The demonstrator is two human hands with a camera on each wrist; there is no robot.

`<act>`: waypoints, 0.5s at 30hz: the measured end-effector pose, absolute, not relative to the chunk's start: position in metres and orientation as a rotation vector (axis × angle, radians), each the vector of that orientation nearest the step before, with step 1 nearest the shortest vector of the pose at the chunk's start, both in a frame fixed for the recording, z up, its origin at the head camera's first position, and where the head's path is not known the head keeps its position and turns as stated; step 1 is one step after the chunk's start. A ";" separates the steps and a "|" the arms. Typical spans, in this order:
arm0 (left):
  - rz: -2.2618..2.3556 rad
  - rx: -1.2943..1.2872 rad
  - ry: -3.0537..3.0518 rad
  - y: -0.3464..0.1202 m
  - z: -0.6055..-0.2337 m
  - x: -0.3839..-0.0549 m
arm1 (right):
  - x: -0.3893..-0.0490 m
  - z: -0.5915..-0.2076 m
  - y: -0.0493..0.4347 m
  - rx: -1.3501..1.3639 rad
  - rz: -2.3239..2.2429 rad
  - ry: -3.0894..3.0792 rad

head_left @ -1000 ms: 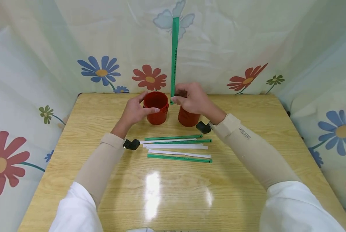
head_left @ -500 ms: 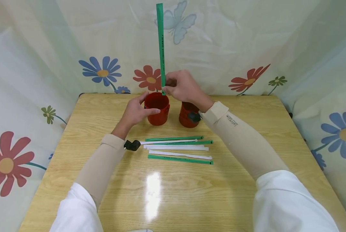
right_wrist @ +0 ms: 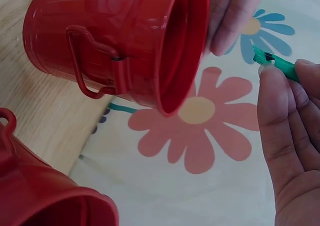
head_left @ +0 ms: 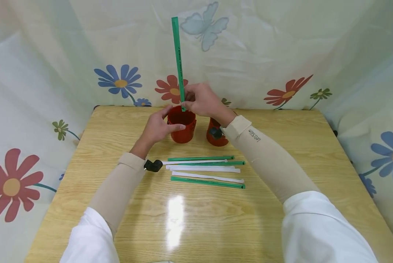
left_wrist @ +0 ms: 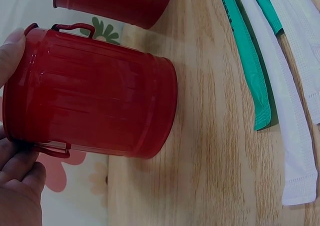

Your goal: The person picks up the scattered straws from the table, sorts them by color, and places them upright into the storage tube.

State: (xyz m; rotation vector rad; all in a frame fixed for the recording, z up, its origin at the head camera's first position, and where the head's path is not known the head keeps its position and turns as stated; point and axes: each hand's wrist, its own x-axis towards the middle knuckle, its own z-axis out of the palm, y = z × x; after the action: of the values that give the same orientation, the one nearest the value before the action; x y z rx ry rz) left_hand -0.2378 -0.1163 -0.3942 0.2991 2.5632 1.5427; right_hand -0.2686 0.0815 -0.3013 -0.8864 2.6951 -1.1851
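In the head view my left hand (head_left: 156, 128) holds a small red metal bucket (head_left: 183, 136), thumb and fingers spread round its rim. The bucket stands upright, and its wire handles show in the left wrist view. My right hand (head_left: 203, 102) pinches a green paper-wrapped straw (head_left: 178, 58) close to its lower end. The straw points upward, leaning slightly left, with its bottom tip over the held bucket's mouth. In the right wrist view that straw tip (right_wrist: 282, 66) is apart from the rim. A second red bucket (head_left: 217, 140) stands to the right, partly hidden by my right wrist.
Several wrapped straws lie crosswise on the wooden table (head_left: 143, 219) in front of the buckets, among them a green straw (head_left: 207, 182) and a white straw (head_left: 207, 177). A flower-print curtain (head_left: 249, 54) hangs behind the table's back edge and along both sides.
My right hand has carried the green straw left, from between the buckets to over the left bucket's mouth, rising and then dropping slightly. My left hand keeps its hold on the bucket.
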 end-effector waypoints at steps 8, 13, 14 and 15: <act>1.524 0.281 2.556 -0.114 -0.392 -0.237 | -0.270 -0.311 0.081 -0.860 -1.134 2.703; 1.520 0.283 2.574 -0.115 -0.393 -0.237 | -0.271 -0.316 0.077 -0.886 -1.087 2.708; 1.520 0.286 2.576 -0.115 -0.393 -0.237 | -0.271 -0.317 0.077 -0.881 -1.076 2.703; 1.521 0.287 2.575 -0.116 -0.394 -0.237 | -0.272 -0.318 0.076 -0.881 -1.067 2.701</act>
State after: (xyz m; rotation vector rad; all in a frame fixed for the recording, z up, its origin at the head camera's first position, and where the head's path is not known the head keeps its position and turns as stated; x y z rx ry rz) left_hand -0.2372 -0.1157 -0.3938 0.2870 2.5755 1.5213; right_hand -0.2716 0.0758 -0.3183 -0.8810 2.7012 -1.0666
